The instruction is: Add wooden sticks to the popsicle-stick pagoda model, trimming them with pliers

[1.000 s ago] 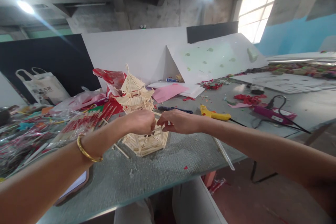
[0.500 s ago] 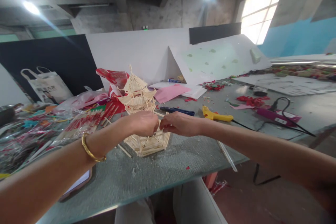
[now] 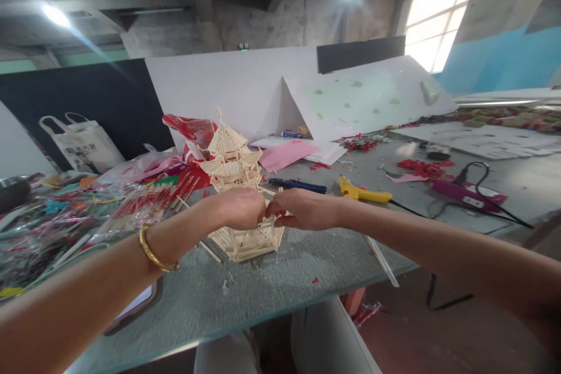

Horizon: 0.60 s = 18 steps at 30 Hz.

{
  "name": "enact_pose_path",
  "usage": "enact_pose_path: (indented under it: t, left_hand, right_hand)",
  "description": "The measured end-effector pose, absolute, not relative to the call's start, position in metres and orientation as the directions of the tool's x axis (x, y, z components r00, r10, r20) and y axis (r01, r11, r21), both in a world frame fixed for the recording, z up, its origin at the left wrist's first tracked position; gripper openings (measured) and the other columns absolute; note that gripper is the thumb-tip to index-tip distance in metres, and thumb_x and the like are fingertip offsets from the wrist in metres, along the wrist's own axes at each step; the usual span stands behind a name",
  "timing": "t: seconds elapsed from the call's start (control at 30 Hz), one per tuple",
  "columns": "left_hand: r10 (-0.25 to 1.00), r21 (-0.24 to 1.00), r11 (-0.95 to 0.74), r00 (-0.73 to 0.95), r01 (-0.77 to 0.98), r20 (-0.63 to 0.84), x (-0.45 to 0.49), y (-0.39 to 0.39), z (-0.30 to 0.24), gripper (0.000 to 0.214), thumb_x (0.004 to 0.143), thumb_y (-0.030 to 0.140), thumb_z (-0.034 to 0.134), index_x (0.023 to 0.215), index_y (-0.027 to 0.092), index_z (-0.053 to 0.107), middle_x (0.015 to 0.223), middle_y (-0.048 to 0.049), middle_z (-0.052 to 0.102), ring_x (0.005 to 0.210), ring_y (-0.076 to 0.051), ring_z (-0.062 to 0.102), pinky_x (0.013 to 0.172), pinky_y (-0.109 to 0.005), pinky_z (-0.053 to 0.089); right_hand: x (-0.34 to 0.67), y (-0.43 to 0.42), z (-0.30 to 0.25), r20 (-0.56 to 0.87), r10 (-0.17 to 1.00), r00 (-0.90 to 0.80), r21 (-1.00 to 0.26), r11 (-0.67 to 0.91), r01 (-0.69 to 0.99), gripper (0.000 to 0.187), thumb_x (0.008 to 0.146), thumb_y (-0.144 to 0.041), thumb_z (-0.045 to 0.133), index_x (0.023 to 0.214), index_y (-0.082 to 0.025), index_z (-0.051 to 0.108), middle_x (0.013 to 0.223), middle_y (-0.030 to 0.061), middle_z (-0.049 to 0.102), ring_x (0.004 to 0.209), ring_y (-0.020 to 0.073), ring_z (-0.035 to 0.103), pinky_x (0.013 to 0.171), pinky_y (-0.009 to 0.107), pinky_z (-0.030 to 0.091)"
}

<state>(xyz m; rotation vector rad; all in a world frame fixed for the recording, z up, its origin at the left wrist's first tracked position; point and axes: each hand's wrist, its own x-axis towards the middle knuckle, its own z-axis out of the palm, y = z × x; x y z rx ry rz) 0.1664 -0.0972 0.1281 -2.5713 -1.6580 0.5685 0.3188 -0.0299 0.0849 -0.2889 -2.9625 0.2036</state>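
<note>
A pale wooden-stick pagoda model (image 3: 232, 159) stands on the grey table (image 3: 280, 280). My left hand (image 3: 239, 208), a gold bangle on its wrist, is closed in front of the model's lower tier. My right hand (image 3: 300, 209) is closed beside it, thumb and finger pinched, the two hands meeting fingertip to fingertip. A thin stick seems to lie between the pinched fingers, but it is too small to be sure. The hands hide the model's middle.
Packets of red-wrapped sticks (image 3: 144, 204) lie left of the model. A yellow glue gun (image 3: 362, 191), blue pliers (image 3: 298, 185), pink paper (image 3: 280, 155) and a purple device with black cables (image 3: 468, 194) lie right. A tablet (image 3: 135, 304) sits near the front edge. White boards lean behind.
My hands have drawn together and dropped slightly in front of the model; the fingertips now touch. The view has shifted a little to the left.
</note>
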Motion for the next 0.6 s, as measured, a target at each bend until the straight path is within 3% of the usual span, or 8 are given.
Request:
enact_pose_path:
  t: [0.6]
  left_hand:
    - [0.897, -0.297, -0.416, 0.334, 0.860, -0.289, 0.1688, -0.1041, 0.1310, 0.018, 0.072, 0.013, 0.050, 0.074, 0.017, 0.067, 0.075, -0.0072, 0.069, 0.065, -0.017, 0.059, 0.049, -0.026, 0.028]
  right_hand:
    - [0.3151, -0.0335, 0.0850, 0.140, 0.162, -0.977, -0.079, 0.985, 0.152, 0.017, 0.086, -0.019, 0.055, 0.099, -0.011, 0.064, 0.092, 0.0097, 0.066, 0.088, 0.0187, 0.059, 0.077, 0.026, 0.042]
